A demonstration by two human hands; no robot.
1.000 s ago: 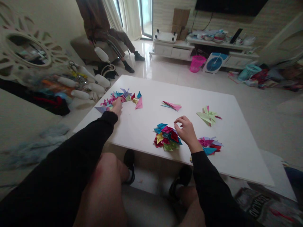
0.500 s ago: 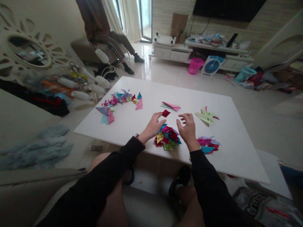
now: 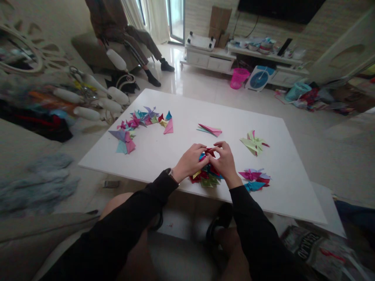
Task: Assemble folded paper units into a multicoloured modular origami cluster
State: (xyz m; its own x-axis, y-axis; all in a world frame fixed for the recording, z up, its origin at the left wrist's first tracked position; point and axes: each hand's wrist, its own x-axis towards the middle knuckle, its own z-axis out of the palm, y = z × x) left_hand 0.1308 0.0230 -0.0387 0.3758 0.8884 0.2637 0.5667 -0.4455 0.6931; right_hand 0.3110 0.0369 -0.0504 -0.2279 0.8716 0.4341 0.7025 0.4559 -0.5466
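Between the fingertips of both hands is a small red folded paper piece (image 3: 209,152), partly hidden by the fingers. My left hand (image 3: 190,160) pinches it from the left, and my right hand (image 3: 226,160) grips its right side. Just below the hands lies a heap of folded paper pieces (image 3: 208,180) in red, green, yellow and blue; the hands cover its upper part. Right of my right wrist sits a smaller pile of folded paper (image 3: 255,180) in magenta, blue and red. Beyond the hands, a pink and green folded paper stack (image 3: 209,130) rests flat.
A white table (image 3: 181,113) carries everything. More folded paper shapes (image 3: 134,124) spread over its left end, and light green ones (image 3: 254,143) lie at the right. A lamp with white shades (image 3: 117,95) stands beside the left edge. A seated person (image 3: 129,37) is farther back.
My right hand has come in from the right to meet the left and now grips the red paper too. The left hand has moved slightly down over the heap. The view has shifted a little.
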